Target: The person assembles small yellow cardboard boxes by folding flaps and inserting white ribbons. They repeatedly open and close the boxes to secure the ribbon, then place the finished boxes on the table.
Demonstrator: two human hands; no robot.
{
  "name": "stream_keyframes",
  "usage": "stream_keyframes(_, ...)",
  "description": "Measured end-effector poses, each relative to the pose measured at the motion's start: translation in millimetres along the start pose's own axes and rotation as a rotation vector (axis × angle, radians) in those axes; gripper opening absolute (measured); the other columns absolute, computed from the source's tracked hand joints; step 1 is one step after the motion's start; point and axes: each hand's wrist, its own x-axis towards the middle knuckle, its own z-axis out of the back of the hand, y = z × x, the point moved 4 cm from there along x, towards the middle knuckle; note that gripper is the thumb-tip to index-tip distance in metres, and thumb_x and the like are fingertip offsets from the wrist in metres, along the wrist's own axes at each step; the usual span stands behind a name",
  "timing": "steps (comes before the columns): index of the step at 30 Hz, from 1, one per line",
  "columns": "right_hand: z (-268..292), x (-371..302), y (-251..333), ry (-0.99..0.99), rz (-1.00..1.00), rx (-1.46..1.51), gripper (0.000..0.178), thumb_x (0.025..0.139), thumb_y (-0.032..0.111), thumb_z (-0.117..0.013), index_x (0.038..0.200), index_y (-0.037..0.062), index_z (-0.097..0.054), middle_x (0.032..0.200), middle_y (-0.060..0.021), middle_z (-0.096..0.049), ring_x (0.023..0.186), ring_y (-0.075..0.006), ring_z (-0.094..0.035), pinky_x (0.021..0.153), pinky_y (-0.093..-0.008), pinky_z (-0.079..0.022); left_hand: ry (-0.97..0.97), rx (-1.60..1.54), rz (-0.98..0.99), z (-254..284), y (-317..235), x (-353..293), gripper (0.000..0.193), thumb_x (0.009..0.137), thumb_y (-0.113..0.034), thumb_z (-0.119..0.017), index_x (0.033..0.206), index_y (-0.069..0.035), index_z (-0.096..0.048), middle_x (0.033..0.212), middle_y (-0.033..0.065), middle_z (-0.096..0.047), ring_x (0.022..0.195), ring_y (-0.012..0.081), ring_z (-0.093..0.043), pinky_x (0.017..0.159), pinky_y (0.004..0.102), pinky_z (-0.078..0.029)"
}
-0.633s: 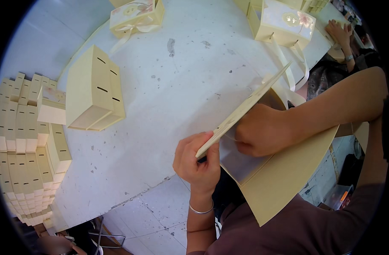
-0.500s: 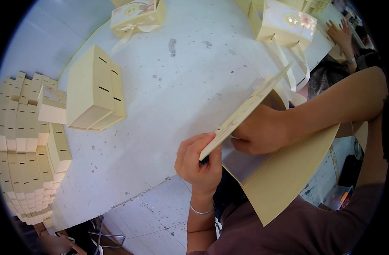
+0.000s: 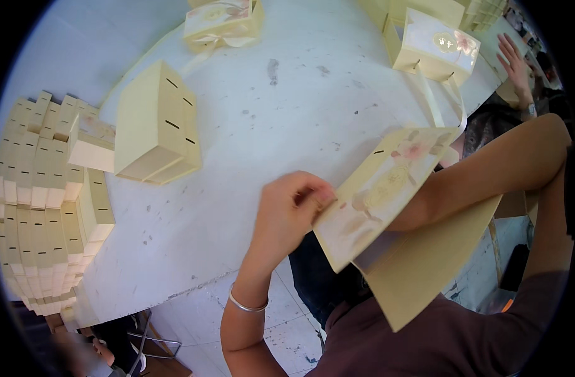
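A cream cardboard gift box (image 3: 388, 188) is held over the table's near edge, tilted, its floral-printed lid facing up. A plain cream flap (image 3: 432, 264) spreads below toward my body. My left hand (image 3: 292, 207) is at the lid's left edge, thumb and fingers pinched together near the corner; what is between them, if anything, I cannot make out. My right forearm (image 3: 488, 173) reaches in behind the lid, which hides the fingers of my right hand.
A plain slotted cream box (image 3: 155, 125) stands on the white table (image 3: 249, 157). Stacked slotted boxes (image 3: 36, 169) fill the left side. Floral boxes with ribbons, one at the back (image 3: 221, 25) and another at the back right (image 3: 435, 47), lie farther off. Another person's hand (image 3: 515, 66) is at far right.
The lid has turned so its floral face shows. My left hand has shifted from gripping its lower corner to a pinch at its left edge. The other person's hand has lifted.
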Motion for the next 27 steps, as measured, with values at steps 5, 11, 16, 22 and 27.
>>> stream_keyframes(5, 14.1, -9.6, -5.7, 0.025, 0.032, -0.122, 0.023, 0.084, 0.023, -0.044, 0.099, 0.0106, -0.057, 0.099, -0.0114, -0.059, 0.093, -0.0289, -0.055, 0.08, -0.0369, -0.044, -0.682, 0.309, -0.024, 104.1, 12.4, -17.1, 0.012, 0.087, -0.011, -0.055, 0.082, 0.0, -0.059, 0.061, 0.003, -0.053, 0.051, 0.008, -0.049, 0.048, 0.0221, -0.041)
stream_keyframes(11, 24.1, -10.7, -9.6, 0.306, 0.021, -0.275, 0.025, 0.085, 0.027, -0.041, 0.098, 0.0119, -0.056, 0.102, -0.0108, -0.057, 0.095, -0.0266, -0.053, 0.082, -0.0351, -0.043, -0.442, 0.783, -0.252, 78.4, -34.5, -48.5, 0.067, 0.075, -0.038, -0.069, 0.125, 0.0, -0.045, 0.132, 0.0184, -0.04, 0.125, 0.0337, -0.034, 0.101, 0.0408, -0.028)
stream_keyframes(16, 32.2, 29.6, 1.2, 0.528, 0.158, -0.487, 0.024, 0.084, 0.026, -0.043, 0.095, 0.01, -0.056, 0.096, -0.0103, -0.058, 0.086, -0.028, -0.056, 0.076, -0.0367, -0.047, 0.335, -0.005, -0.22, -12.9, -80.8, -36.6, 0.066, 0.085, -0.03, -0.054, 0.138, 0.001, -0.028, 0.137, 0.0175, -0.036, 0.127, 0.0261, -0.033, 0.104, 0.0352, -0.024)
stream_keyframes(22, 67.3, 39.5, 7.8, 0.69, -0.02, -0.57, 0.019, 0.073, 0.013, -0.056, 0.088, 0.0038, -0.063, 0.084, -0.014, -0.063, 0.08, -0.0318, -0.06, 0.074, -0.0424, -0.047, 0.047, -0.02, -0.041, -9.9, -73.4, -35.3, 0.053, 0.091, -0.002, -0.037, 0.14, 0.001, -0.016, 0.142, 0.0176, -0.027, 0.131, 0.0255, -0.027, 0.105, 0.0315, -0.021)
stream_keyframes(27, 122.7, 25.8, 7.0, 0.527, -0.192, -0.807, 0.01, 0.069, 0.016, -0.062, 0.071, 0.0073, -0.065, 0.075, -0.0097, -0.062, 0.074, -0.0226, -0.058, 0.071, -0.0325, -0.039, -0.153, -0.138, 0.014, -19.4, -78.9, -43.4, 0.051, 0.091, -0.011, -0.039, 0.138, 0.004, -0.024, 0.14, 0.0156, -0.031, 0.13, 0.022, -0.028, 0.106, 0.0316, -0.021)
